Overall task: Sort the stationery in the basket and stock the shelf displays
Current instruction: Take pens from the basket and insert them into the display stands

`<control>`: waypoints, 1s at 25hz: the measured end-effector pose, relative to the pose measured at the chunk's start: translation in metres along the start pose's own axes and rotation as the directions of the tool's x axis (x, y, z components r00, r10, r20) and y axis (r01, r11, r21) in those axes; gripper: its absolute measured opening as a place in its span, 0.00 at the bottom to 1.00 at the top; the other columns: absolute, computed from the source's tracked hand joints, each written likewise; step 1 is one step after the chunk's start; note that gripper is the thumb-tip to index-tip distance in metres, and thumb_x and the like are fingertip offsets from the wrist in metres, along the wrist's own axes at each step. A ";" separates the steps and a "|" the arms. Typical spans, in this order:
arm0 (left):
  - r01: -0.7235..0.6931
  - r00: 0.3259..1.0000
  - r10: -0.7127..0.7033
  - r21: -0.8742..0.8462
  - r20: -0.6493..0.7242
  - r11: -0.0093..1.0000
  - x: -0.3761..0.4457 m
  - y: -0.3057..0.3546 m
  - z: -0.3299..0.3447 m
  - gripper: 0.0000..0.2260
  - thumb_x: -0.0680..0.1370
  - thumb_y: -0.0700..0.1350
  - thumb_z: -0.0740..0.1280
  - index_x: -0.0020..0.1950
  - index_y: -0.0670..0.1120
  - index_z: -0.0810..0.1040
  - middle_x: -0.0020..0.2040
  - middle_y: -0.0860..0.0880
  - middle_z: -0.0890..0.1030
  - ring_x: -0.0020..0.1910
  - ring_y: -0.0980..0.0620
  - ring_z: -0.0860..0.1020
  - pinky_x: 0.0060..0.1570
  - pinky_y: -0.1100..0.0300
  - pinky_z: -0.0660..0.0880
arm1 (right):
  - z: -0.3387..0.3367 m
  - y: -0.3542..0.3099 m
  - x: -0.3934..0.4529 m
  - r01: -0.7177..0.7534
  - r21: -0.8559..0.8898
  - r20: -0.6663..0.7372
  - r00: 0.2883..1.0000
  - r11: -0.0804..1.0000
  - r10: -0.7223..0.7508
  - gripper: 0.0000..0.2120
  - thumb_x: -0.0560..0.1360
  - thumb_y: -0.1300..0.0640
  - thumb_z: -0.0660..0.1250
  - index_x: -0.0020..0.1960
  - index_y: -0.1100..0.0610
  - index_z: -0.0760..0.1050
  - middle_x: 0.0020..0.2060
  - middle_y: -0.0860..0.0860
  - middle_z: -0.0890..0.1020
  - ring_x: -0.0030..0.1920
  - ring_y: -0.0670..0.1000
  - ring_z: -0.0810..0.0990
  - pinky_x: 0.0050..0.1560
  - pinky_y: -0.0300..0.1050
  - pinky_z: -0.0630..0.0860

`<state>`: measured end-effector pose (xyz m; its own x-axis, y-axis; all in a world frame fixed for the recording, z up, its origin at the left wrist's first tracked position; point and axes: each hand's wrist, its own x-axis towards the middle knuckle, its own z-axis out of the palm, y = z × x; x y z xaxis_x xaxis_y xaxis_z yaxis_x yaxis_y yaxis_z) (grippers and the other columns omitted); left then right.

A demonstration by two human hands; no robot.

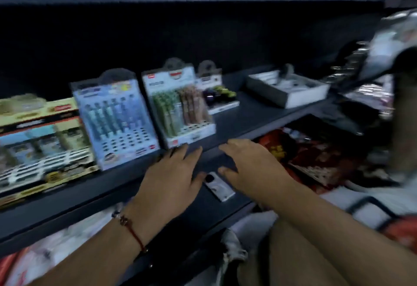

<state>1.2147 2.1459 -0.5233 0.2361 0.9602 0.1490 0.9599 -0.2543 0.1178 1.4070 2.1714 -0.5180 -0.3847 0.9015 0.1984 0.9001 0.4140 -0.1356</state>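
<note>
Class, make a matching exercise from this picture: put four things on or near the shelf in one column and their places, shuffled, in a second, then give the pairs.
1 blue pen display
2 green and brown pen display
3 white tray
4 small white device

A far right of shelf
B between the two hands
C right of blue display
D left of green display

Pairs: 1-D, 2-C, 3-A, 4-B

We see a dark shelf [248,116] with a matt, smooth face. On it, the blue pen display [112,116] and the green-and-brown pen display [178,107] look like printed card under glossy clear plastic. The open tray [288,91] looks like plain matt cardboard. At the shelf's right edge hang shiny, crinkled foil packets [370,96]. A red thread bracelet [133,233] looks like cloth cord.
</note>
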 end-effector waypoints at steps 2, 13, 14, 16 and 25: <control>-0.135 0.991 0.134 -0.010 -0.021 0.991 0.003 0.056 -0.001 0.28 0.81 0.61 0.54 0.79 0.57 0.52 0.79 0.52 0.55 0.75 0.50 0.59 0.70 0.52 0.61 | -0.018 0.039 -0.054 -0.117 -0.026 -0.030 0.993 0.993 0.116 0.27 0.78 0.43 0.63 0.75 0.50 0.65 0.73 0.50 0.68 0.74 0.51 0.64 0.74 0.48 0.60; -0.824 0.565 0.818 -0.126 -0.105 0.553 -0.054 0.379 0.010 0.28 0.73 0.62 0.54 0.68 0.50 0.73 0.60 0.49 0.78 0.56 0.45 0.78 0.54 0.48 0.77 | -0.090 0.169 -0.411 -0.827 -0.162 -0.080 0.555 0.539 0.828 0.25 0.75 0.42 0.64 0.69 0.49 0.72 0.64 0.50 0.77 0.65 0.54 0.74 0.66 0.49 0.71; -0.851 0.521 0.849 -0.121 -0.085 0.510 -0.060 0.401 0.018 0.29 0.73 0.62 0.53 0.69 0.50 0.73 0.61 0.49 0.77 0.57 0.45 0.77 0.55 0.48 0.76 | -0.084 0.175 -0.437 -0.860 -0.149 -0.055 0.500 0.488 0.864 0.25 0.75 0.42 0.64 0.70 0.49 0.71 0.65 0.50 0.76 0.66 0.54 0.74 0.66 0.49 0.70; -0.884 0.457 0.888 -0.129 -0.043 0.449 -0.067 0.434 0.036 0.28 0.74 0.62 0.54 0.70 0.51 0.71 0.61 0.50 0.77 0.58 0.45 0.77 0.56 0.49 0.75 | -0.070 0.186 -0.478 -0.908 -0.127 0.010 0.400 0.398 0.916 0.25 0.76 0.43 0.65 0.71 0.50 0.70 0.65 0.50 0.76 0.66 0.54 0.74 0.65 0.48 0.71; -0.899 0.285 0.905 -0.238 0.316 0.367 -0.066 0.524 0.171 0.25 0.80 0.58 0.60 0.75 0.52 0.63 0.66 0.48 0.72 0.64 0.46 0.72 0.63 0.49 0.70 | 0.062 0.297 -0.553 -0.996 0.082 0.502 0.016 -0.029 0.865 0.20 0.78 0.51 0.66 0.68 0.58 0.73 0.59 0.53 0.80 0.52 0.52 0.78 0.49 0.43 0.74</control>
<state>1.7285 1.9692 -0.6396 0.9836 0.0801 -0.1614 0.1036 -0.9843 0.1429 1.8748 1.8036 -0.7285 0.6698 0.4358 -0.6013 0.3403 -0.8998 -0.2731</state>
